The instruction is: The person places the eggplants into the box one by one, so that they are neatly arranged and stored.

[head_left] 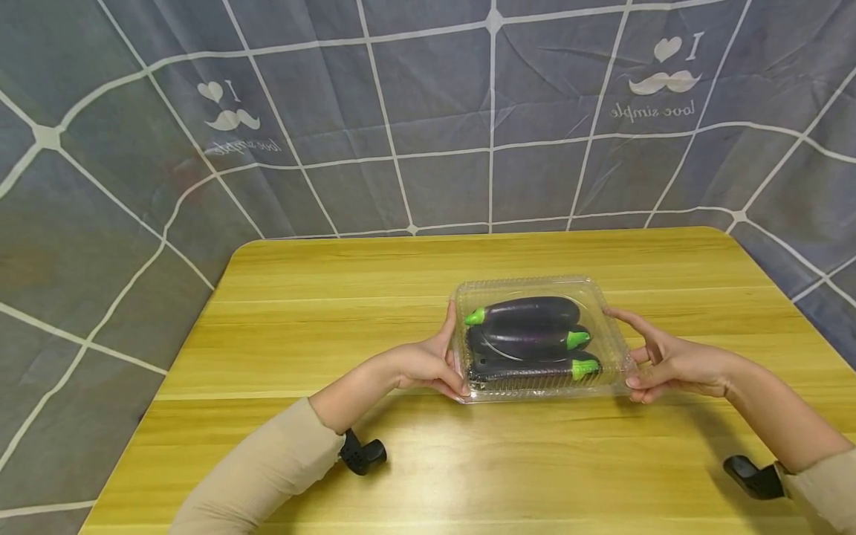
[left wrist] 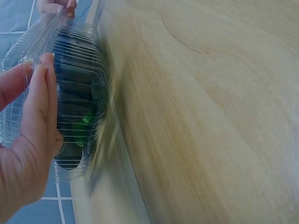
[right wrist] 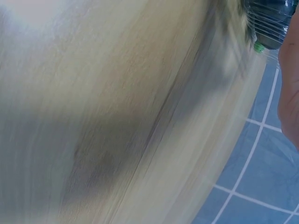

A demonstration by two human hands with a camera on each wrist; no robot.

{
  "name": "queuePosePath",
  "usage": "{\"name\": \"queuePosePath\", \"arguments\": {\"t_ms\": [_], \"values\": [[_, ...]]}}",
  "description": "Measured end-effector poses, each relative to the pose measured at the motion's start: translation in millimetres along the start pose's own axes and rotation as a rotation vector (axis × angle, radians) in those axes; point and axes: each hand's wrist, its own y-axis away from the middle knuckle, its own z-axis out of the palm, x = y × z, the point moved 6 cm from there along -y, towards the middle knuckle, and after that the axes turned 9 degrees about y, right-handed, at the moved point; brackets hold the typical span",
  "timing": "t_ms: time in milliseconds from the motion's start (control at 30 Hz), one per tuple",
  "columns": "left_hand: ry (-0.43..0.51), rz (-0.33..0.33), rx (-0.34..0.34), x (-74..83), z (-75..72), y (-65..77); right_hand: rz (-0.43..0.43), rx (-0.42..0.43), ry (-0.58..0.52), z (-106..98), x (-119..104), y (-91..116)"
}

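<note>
A clear plastic clamshell box point(head_left: 528, 281), its lid down, holds several dark purple eggplants point(head_left: 535, 312) with bright green stem ends. My left hand point(head_left: 431, 364) grips the box's left side, thumb at the near corner. In the left wrist view the fingers and thumb of the left hand point(left wrist: 35, 112) pinch the box's rim, and the ribbed wall of the box point(left wrist: 79, 51) shows beside them. At the right side, my right hand point(head_left: 669, 364) pinches the near right corner between thumb and fingers. Only an edge of the right hand point(right wrist: 289, 88) appears in the right wrist view.
The box is over a yellow wood-grain table point(head_left: 321, 312) with rounded far corners. A grey curtain point(head_left: 441, 186) with white grid lines hangs behind and beside it. Black camera mounts point(head_left: 361, 452) sit on both wrists.
</note>
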Motion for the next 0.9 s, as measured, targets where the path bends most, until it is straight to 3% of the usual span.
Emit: {"name": "queuePosePath", "arguments": {"t_ms": [533,900], "values": [[-0.022,-0.034,0.104,-0.6,-1.1,-1.3,0.012,0.003,-0.024,2.6,3.0,-1.7],[-0.031,-0.012,0.062,-1.1,-1.1,-2.3,0.017,0.030,-0.028,1.2,4.2,-1.1]]}}
